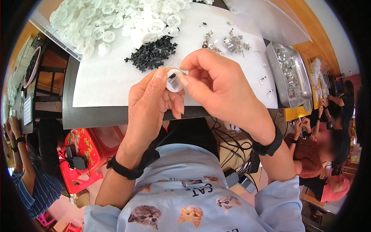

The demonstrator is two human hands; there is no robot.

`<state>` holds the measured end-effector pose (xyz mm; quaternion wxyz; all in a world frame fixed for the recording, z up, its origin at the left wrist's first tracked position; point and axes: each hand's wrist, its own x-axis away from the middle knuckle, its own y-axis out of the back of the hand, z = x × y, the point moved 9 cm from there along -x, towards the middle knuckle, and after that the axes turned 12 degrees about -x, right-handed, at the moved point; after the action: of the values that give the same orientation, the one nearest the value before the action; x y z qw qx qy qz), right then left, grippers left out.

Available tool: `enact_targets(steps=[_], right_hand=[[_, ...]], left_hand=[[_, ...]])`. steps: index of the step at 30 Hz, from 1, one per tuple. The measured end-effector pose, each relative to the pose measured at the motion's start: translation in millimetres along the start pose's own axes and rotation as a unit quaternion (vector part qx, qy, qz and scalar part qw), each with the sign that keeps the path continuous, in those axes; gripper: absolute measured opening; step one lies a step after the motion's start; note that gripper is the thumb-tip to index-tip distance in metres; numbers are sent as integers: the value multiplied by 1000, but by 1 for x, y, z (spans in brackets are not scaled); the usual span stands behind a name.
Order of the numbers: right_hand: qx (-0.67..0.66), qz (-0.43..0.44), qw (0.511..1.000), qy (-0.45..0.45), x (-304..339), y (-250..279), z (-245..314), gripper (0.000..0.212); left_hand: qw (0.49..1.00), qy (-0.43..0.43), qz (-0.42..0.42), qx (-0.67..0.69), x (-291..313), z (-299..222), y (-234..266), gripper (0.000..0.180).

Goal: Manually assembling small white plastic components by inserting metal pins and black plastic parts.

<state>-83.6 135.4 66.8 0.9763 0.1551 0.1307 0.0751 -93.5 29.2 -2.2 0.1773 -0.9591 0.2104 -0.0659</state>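
Taking the disc as the dial's centre, nearest me at 6 o'clock is a pale blue cloth shirt printed with cat faces [166,158]. A black band [125,171] circles the left wrist towards 7 and another the right wrist towards 5. I see the left hand [147,94] at 8 o'clock, its thumb and forefinger pinching the rim of a small round whitish plastic disc [176,86], the other fingers loosely curled below. The right hand [218,83], at 3, pinches the opposite edge between thumb and forefinger. A small black piece [172,75] sits on the disc's face, which is tilted up towards me. Both hands hold it above the near part of the dark bench [92,116], over a white sheet [104,91].

Farther off, I find a heap of small black plastic pieces [152,54] between 10 and 11, and loose silvery metal parts [235,43] near 2. At 3 stands a rectangular stainless-steel tray [275,73] with more metal parts in it. Beyond the black heap, towards 11, a large pile of translucent white round plastic pieces [116,19] spreads to the bench's far side.
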Motion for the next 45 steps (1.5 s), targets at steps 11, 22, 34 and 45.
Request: enact_targets(steps=[11,22,34,45], right_hand=[[105,-30,991,76,1,-15,11,8],[159,-63,976,132,7,-21,18,8],[-31,-64,997,12,7,10,-5,20],[-176,-47,978,-107,11,-8,-37,21]], left_hand=[[998,-27,-17,-52,3,-4,0,39],[994,-32,-50,-93,1,-3,3,38],[1000,-12,5,-19,1,-1,2,37],[1000,-3,-4,-30,0,-4,-1,36]])
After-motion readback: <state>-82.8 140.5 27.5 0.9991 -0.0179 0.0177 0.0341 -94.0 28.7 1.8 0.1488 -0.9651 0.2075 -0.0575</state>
